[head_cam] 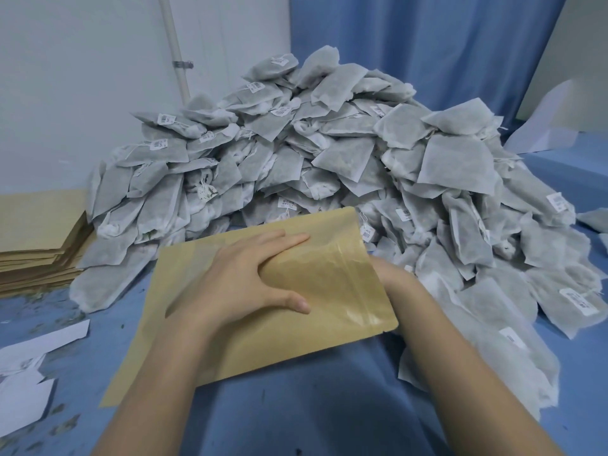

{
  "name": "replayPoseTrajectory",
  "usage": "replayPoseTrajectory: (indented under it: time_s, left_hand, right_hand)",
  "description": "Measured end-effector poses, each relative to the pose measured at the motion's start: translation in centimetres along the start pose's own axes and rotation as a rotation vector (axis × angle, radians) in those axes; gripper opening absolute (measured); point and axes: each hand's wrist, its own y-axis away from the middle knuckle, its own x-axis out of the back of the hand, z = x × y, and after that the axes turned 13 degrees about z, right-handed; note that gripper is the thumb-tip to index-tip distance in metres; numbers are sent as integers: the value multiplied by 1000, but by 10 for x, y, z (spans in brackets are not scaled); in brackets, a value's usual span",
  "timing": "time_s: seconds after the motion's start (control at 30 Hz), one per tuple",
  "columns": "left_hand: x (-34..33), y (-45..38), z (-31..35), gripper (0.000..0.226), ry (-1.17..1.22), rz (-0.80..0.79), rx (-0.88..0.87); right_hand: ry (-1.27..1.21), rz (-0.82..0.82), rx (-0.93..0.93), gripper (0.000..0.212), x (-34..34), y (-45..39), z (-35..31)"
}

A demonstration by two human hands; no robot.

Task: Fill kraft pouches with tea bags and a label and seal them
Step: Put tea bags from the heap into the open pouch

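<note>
Head view: left hand (250,281) lies flat atop kraft pouch (329,284); right hand (391,274) reaches inside, grip hidden.

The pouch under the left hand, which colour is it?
Kraft brown pouch, head view.

Even, soft overhead light, fairly bright; faint shadow under left hand (243,278) on kraft pouch (296,291). Mild sheen on pouch's mouth. Wide-angle bending at edges; corners slightly soft
</note>
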Motion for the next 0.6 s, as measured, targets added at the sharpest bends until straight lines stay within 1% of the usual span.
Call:
replayPoseTrajectory:
  time_s: [0.03,0.1,0.13,0.17,0.27,0.33,0.4,0.43,0.47,0.53,0.6]
  left_hand:
    - [-1,0,0,91,-20,-4,0]
    - [-3,-1,-3,93,-87,-5,4]
    - [-4,-1,-4,93,-127,2,6]
    - [-4,-2,-6,93,-166,13,9]
    - [-4,-1,-11,92,-211,61,19]
    - [-3,-1,-13,92,-196,79,34]
    - [-3,-1,-14,92,-179,86,49]
    - [-2,-1,-15,92,-168,86,56]
    - [-2,-1,-15,93,-157,83,63]
    - [-1,-1,-16,94,-142,78,73]
    - [-1,-1,-17,95,-136,75,82]
  right_hand:
    - [92,37,66,30,-1,-2,-1]
    - [259,2,113,14,0,0,-5]
    - [396,2,135,9,7,0,-4]
    - [521,59,165,7,14,-2,-1]
    - [751,150,150,26,35,-4,-1]
    - [892,109,70,34,39,-8,5]
    - [916,19,-3,50,31,-10,16]
    - [944,8,-1,56,25,-12,23]
    - [1000,28,16,55,18,-14,30]
    - [1109,148,59,44,10,-20,43]
    - [1089,249,94,38,7,-23,48]
